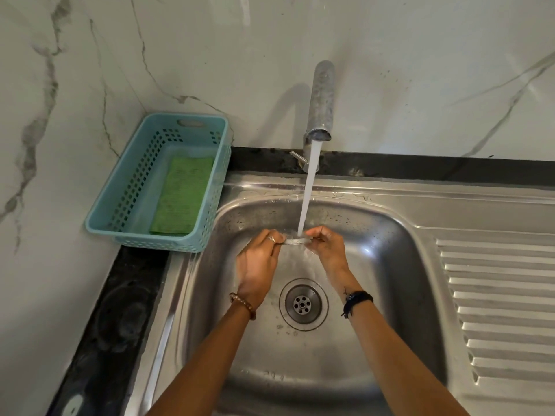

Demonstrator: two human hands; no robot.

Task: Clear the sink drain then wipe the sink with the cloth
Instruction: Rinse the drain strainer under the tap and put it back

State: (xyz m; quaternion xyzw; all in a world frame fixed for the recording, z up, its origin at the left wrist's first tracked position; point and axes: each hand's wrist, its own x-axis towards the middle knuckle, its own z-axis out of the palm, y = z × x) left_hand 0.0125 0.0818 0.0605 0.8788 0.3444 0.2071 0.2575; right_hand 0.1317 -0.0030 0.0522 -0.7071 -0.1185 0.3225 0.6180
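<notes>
Under the running tap (320, 100), both hands, left (259, 259) and right (327, 247), pinch a metal strainer (297, 241) by its opposite edges.

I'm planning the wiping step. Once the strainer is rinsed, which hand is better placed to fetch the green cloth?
Left, probably. The green cloth lies in the blue basket left of the sink, on the left hand side. The right hand would cross the water stream. Both hold the strainer.

Head view, close, looking down into sink (390, 265).
</notes>
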